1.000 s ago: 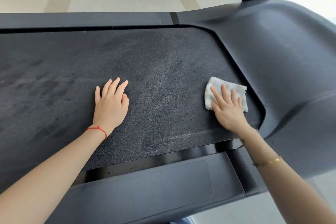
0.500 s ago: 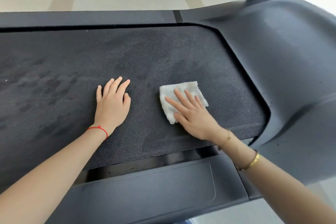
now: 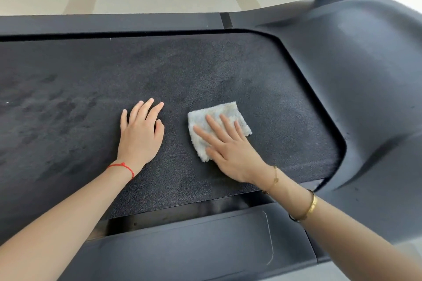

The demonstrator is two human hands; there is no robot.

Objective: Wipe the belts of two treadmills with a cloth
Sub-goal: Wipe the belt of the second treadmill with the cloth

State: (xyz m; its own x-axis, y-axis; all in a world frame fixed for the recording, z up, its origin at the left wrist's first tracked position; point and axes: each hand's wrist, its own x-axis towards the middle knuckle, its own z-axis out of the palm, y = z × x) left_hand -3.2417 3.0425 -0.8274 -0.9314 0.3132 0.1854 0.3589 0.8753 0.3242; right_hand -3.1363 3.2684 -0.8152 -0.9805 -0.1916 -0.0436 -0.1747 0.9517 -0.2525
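**Now: cloth pressed flat on belt**

Head view: R hand (image 3: 230, 153) lies flat on the cloth (image 3: 218, 129), fingers spread and pressing it down, not curled round it. Cloth is white, folded, on the belt (image 3: 205, 70) near the centre, just right of the L hand (image 3: 140, 136). L hand is palm-down on the bare belt, fingers open, holding nothing. Dark smudges mark the belt at left. Motor cover (image 3: 365, 80) curves round at right.

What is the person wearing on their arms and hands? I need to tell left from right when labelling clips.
Both forearms are bare, no sleeves or gloves. The left hand has a thin red string bracelet at the wrist. The right hand has a fine gold chain and a gold bangle.
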